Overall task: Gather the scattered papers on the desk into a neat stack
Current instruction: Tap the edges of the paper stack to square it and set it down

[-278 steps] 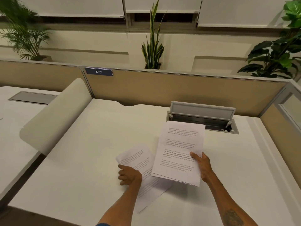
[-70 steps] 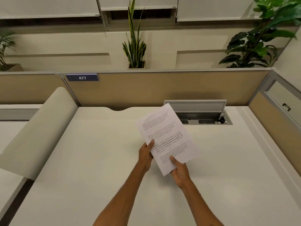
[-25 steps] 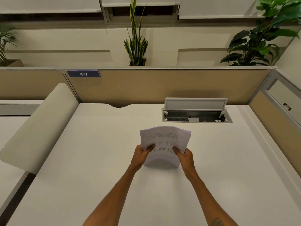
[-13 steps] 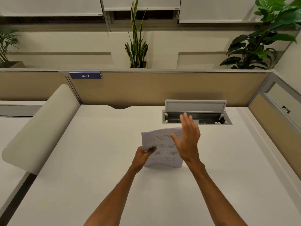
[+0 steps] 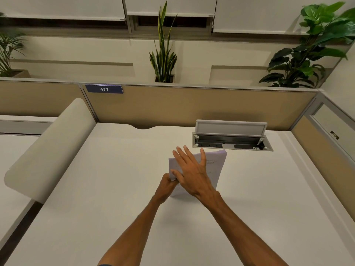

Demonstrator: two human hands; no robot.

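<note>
A bundle of white printed papers stands on its lower edge on the white desk, leaning away from me. My left hand grips the bundle at its lower left corner. My right hand is flat and open, fingers spread, held in front of the sheets and covering their left and middle part. The sheets' top edges fan slightly at the upper right.
An open cable tray with a raised grey lid lies just behind the papers. A tan partition with the label 477 borders the desk's back, a rounded divider the left. Potted plants stand beyond.
My right hand has let go of the papers' right edge and moved left, open, across the front of the sheets. My left hand keeps its grip; the bundle stands more upright.
</note>
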